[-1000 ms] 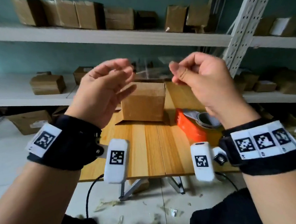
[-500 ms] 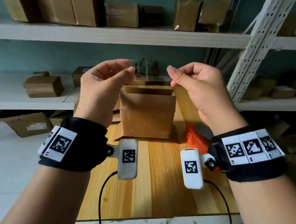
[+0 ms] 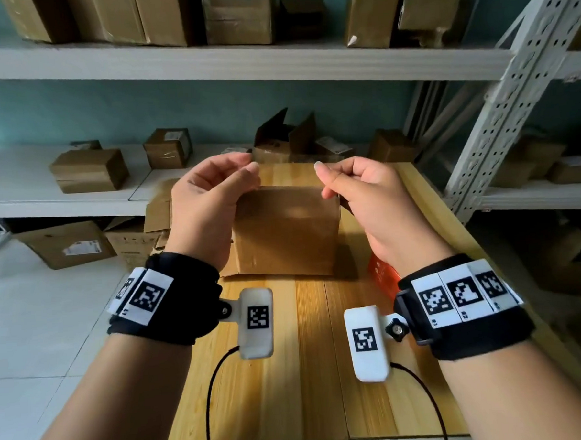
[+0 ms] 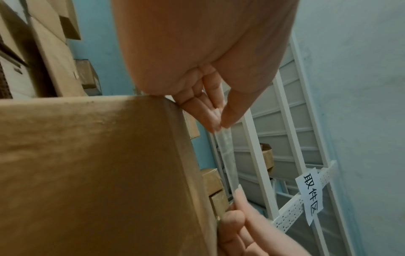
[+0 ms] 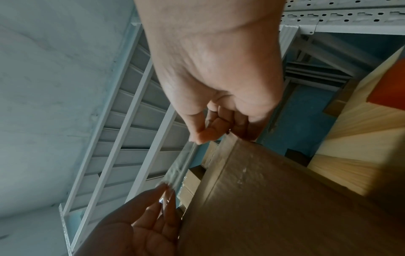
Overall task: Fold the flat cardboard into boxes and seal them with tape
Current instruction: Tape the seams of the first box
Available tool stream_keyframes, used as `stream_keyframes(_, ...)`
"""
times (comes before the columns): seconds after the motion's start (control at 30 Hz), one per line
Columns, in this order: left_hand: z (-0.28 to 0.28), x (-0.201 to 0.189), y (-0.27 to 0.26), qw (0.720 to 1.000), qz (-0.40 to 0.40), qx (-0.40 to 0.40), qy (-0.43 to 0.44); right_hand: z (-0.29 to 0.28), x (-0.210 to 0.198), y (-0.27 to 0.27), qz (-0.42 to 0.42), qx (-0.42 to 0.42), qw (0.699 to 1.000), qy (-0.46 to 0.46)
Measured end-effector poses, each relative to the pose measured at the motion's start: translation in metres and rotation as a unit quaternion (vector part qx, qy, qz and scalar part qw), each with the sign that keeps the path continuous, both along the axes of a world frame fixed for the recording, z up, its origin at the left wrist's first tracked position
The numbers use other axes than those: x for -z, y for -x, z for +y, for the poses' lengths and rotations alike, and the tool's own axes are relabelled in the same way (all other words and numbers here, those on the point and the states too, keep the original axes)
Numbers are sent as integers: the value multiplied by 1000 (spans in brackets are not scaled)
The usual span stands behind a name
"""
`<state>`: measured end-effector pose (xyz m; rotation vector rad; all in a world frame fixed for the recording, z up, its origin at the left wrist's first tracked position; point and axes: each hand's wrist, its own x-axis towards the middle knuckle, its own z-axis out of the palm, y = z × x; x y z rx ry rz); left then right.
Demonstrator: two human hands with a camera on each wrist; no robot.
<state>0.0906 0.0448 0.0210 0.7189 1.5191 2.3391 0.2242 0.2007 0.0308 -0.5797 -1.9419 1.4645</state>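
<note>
Tape [image 4: 227,155], a clear strip, stretches taut between both hands just above the box [image 3: 288,231], close to its top edge. Left hand [image 3: 211,203] pinches one end between thumb and fingertips, its other fingers loosely curled, over the box's left top corner. Right hand [image 3: 365,195] pinches the other end the same way, over the box's right top corner. In the left wrist view the left palm touches the box corner. Box stands upright on the table [image 3: 290,371], its lower flaps spread on the wood. An orange dispenser [image 3: 381,275] lies just right of the box, mostly hidden by the right wrist. Behind the box, shelves [image 3: 223,63] hold more cartons [image 3: 89,169].
</note>
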Motion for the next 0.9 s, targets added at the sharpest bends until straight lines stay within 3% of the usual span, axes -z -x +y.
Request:
stream_keyframes(0.17, 0, 9, 2, 998, 26, -11, 51, 4, 4, -2, -41, 4, 999, -15)
stream_keyframes(0.43, -16, 24, -3, 993, 39, -36, 107, 3, 11, 1, -73, 4, 990, -118)
stream_keyframes(0.6, -16, 23, 1, 987, 29, -50, 149, -6, 8, 2, -57, 28, 989, -135)
stream_keyframes(0.77, -13, 23, 1, 984, 17, -38, 172, -22, 7, 9, 11, 85, 967, -239)
stream_keyframes(0.9, -14, 21, 1, 988, -18, -35, 149, -20, 5, 13, 18, 55, 976, -212)
